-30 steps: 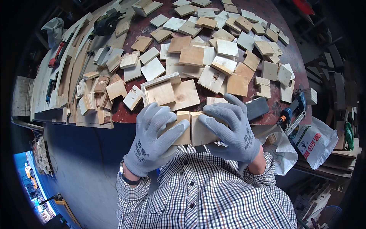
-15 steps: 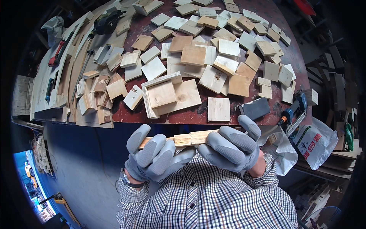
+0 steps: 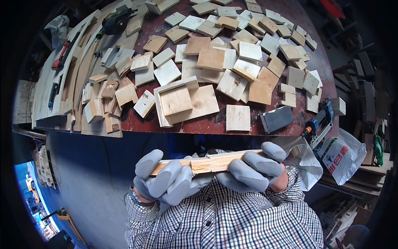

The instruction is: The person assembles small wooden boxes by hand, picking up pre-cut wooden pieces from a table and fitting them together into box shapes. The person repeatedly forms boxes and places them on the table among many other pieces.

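In front of my checked shirt, below the table's front edge, both gloved hands hold up a narrow run of wood edge-on. It looks like two notched wooden pieces (image 3: 222, 162) meeting in the middle, where seams show; whether they are fixed together I cannot tell. My left hand (image 3: 165, 178) is closed round the left end, thumb and fingers on either side. My right hand (image 3: 253, 168) grips the right end the same way. Both wear grey coated work gloves. The palms are mostly hidden.
A red table (image 3: 186, 128) carries many scattered wooden squares and a wooden corner assembly (image 3: 207, 103). A dark grey block (image 3: 277, 119) lies at its front edge, near a blue tool with a hose (image 3: 325, 114). Boards (image 3: 58, 89) lean at left; a white sack (image 3: 342, 155) hangs at right.
Both hands have come slightly lower, away from the table edge. The wood has tipped, showing more of its long edge and part of its upper face. The grip holds.
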